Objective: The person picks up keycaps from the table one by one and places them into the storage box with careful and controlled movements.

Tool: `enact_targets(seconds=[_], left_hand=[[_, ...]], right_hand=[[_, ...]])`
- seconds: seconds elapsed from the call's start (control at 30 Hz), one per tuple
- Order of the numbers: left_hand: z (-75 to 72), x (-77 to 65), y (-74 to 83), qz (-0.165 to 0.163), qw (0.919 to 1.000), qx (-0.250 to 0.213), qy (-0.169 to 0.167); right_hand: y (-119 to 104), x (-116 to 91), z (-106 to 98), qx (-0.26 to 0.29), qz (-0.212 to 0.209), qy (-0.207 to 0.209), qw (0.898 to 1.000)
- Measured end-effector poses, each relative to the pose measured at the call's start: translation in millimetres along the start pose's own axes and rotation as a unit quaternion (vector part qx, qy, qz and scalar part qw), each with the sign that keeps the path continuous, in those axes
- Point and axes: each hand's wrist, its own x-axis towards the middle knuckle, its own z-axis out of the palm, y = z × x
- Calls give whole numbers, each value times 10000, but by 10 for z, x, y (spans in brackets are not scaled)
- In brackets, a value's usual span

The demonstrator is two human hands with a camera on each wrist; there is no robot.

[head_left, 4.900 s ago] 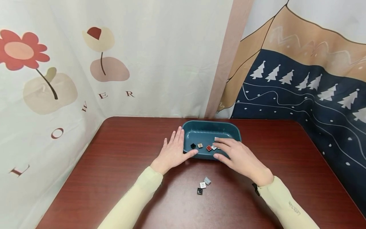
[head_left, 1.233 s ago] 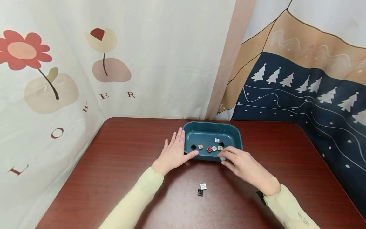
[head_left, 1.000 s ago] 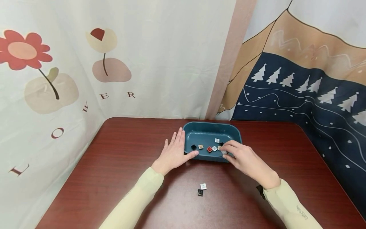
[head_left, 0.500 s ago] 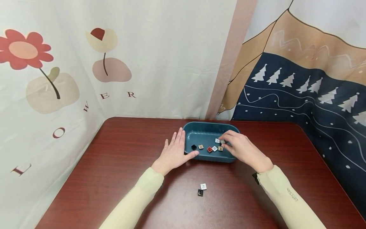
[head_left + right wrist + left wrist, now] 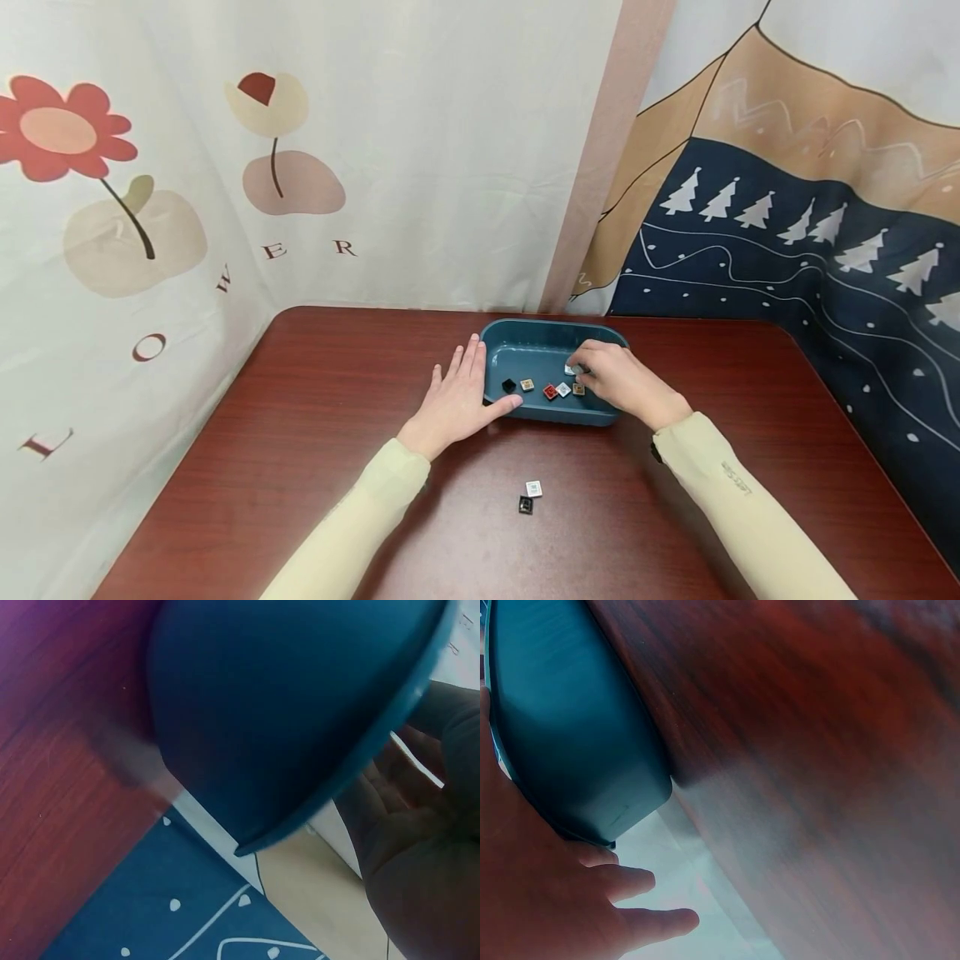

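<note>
A blue-green tray [image 5: 517, 333] sits near the back of the table, with several keycaps in it: a black keycap [image 5: 509, 386], two beige ones, a red keycap [image 5: 550, 392] and white ones. My left hand [image 5: 450, 404] lies with straight fingers along the tray's left end, its thumb over the front rim. Over the right part of the tray, my right hand [image 5: 618, 379] pinches a grey keycap [image 5: 577, 370], mostly covered by the fingertips, beside a white keycap. On the table in front lie a white keycap [image 5: 533, 489] and a black keycap with a square top.
The dark red wooden table [image 5: 337, 375] extends to both sides of the tray. Behind it hangs a pale curtain [image 5: 420, 150] with flower prints. A navy and tan cloth [image 5: 750, 250] with tree prints hangs at the right.
The grey keycap has left the table; my right hand has carried it over the tray's front rim, then farther back and slightly left inside. My left hand has stayed at the tray's end.
</note>
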Motion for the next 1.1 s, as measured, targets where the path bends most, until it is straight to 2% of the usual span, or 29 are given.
enact_targets(seconds=[0.33,0.6,0.7,0.93,1.1], left_hand=[[8,5,-6,-8,10000,-3,10],[19,5,-8,-1,10000,-47,5],[23,10,-6,-17,10000,-64,13],[21,15,0,-16,10000,-32,25],[13,10,-2,-1,10000,-21,2]], right_hand=[[42,111,105,-240,29,-443,9987],[43,131,129,-175,92,-499,9986],[39,105,118,-152,79,-372,9992],[-16,-8,60,-251,-52,236,9994],[-121,-119,16,-316,7,409,9987]])
